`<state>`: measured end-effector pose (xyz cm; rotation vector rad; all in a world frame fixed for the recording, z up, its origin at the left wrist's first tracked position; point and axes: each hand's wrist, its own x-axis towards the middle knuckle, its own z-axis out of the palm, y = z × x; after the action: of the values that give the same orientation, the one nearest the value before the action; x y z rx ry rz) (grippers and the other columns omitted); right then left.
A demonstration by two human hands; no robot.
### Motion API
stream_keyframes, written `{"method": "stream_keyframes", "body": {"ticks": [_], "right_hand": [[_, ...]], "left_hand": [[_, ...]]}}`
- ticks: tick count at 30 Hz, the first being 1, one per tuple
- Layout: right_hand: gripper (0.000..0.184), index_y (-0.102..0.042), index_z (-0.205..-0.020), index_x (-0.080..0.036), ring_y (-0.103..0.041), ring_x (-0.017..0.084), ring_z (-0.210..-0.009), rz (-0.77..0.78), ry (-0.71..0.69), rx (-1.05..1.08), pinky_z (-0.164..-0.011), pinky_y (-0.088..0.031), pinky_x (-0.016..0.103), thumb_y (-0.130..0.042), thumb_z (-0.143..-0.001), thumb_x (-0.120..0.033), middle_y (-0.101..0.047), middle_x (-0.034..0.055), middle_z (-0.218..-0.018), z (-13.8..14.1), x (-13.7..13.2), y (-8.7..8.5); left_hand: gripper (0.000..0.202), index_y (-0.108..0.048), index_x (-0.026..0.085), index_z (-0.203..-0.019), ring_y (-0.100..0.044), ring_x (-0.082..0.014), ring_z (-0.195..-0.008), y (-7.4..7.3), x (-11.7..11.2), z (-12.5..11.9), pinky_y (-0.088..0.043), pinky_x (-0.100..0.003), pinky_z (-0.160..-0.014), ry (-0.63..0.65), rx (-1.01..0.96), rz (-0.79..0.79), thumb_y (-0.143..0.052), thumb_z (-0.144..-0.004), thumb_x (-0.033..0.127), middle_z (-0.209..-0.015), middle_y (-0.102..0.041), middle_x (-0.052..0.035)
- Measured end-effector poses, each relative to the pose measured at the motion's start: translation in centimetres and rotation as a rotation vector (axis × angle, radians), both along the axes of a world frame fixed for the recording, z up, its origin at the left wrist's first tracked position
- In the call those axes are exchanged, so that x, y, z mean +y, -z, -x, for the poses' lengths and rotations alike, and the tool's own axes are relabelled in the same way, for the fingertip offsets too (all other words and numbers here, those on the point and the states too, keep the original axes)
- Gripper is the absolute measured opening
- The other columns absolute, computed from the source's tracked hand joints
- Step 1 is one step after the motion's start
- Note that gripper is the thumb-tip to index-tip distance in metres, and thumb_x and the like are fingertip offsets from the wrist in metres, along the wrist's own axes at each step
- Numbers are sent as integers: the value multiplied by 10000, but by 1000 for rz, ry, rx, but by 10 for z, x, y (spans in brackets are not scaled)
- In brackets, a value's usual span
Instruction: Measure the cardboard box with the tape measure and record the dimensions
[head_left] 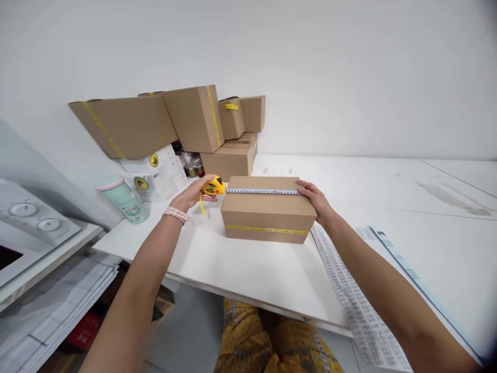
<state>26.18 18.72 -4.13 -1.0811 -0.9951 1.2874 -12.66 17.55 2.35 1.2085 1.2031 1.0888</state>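
A closed cardboard box [267, 210] with yellow tape along its front side stands on the white table in front of me. My left hand [196, 191] grips a yellow tape measure [214, 185] at the box's left edge, its strap hanging down. The pulled-out blade [262, 192] lies across the box top from left to right. At the box's far right corner, my right hand [312, 197] presses the blade's end against the edge with its fingers; the thumb is hidden behind the box side or blade.
Several taped cardboard boxes [194, 122] are stacked at the back left, above white avocado-printed boxes [159, 176] and small jars [192, 170]. A mint tumbler [126, 202] leans near a microwave [34, 223]. Printed sheets [349, 290] lie right, overhanging the front edge of the table [248, 269].
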Motion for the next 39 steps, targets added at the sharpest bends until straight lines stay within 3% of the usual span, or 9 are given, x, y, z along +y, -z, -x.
{"method": "stream_keyframes", "body": {"ticks": [9, 15, 20, 23, 25, 28, 30, 33, 39], "right_hand": [[464, -658, -1065, -279, -645, 218, -965, -34, 39, -55, -785, -557, 349, -825, -645, -382, -670, 39, -1207, -3, 2, 2], [311, -642, -762, -210, -612, 220, -788, -25, 180, -440, -720, -493, 371, -798, -704, -473, -681, 74, -852, -11, -6, -3], [278, -610, -704, -207, -523, 170, -707, -115, 206, -421, -691, -447, 348, -787, -704, -422, -615, 34, -729, -23, -1, -24], [264, -653, -784, -205, -530, 167, -769, -281, 176, -336, -736, -443, 333, -768, -731, -436, -638, 34, -790, -27, 7, -49], [270, -681, -813, -203, -550, 172, -820, -345, 56, -347, -773, -443, 330, -764, -742, -450, -666, 37, -843, -21, 16, -63], [275, -688, -791, -197, -554, 172, -799, -312, -177, -477, -763, -437, 329, -775, -738, -453, -675, 32, -832, 2, 36, -70], [278, -674, -769, -197, -542, 168, -755, -261, -251, -571, -724, -433, 323, -775, -731, -453, -665, 26, -785, 19, 52, -67], [272, -645, -736, -203, -531, 170, -706, -216, -254, -650, -674, -433, 319, -754, -732, -453, -655, 24, -725, 39, 72, -58], [259, -614, -625, -215, -527, 180, -656, -218, -244, -739, -638, -417, 326, -770, -690, -411, -641, 24, -639, 47, 78, -49]], "left_hand": [[485, -719, 163, -1029, -721, -311, -981, -1, -1, -1, -642, -394, -690, 17, 64, 5, -783, -716, 529, -1048, -770, -146], [517, -748, 160, -1025, -712, -294, -981, -8, -7, 1, -610, -336, -700, -22, 156, -38, -796, -689, 550, -1035, -776, -138], [541, -756, 148, -1084, -697, -293, -1010, -28, -48, -6, -583, -295, -712, 43, 211, -87, -820, -696, 518, -1069, -763, -145], [647, -668, 200, -1299, -707, -260, -871, -17, -110, -31, -584, -302, -622, 265, 167, -9, -827, -728, 461, -1096, -740, -133], [650, -606, 242, -1364, -709, -249, -815, 5, -155, -63, -610, -358, -640, 411, -6, 155, -793, -776, 449, -1117, -708, -130], [646, -608, 266, -1281, -720, -236, -746, 43, -200, -123, -618, -388, -624, 461, -357, 324, -836, -707, 456, -1116, -672, -107], [594, -623, 244, -1225, -710, -221, -714, 55, -205, -160, -612, -376, -606, 383, -482, 287, -812, -720, 494, -1068, -657, -94], [534, -666, 192, -1100, -686, -202, -676, 50, -190, -190, -596, -347, -576, 261, -551, 216, -771, -729, 561, -1002, -646, -91], [527, -671, 180, -1039, -675, -204, -671, 35, -180, -193, -590, -357, -571, 217, -560, 242, -748, -726, 597, -1018, -643, -104]]}}
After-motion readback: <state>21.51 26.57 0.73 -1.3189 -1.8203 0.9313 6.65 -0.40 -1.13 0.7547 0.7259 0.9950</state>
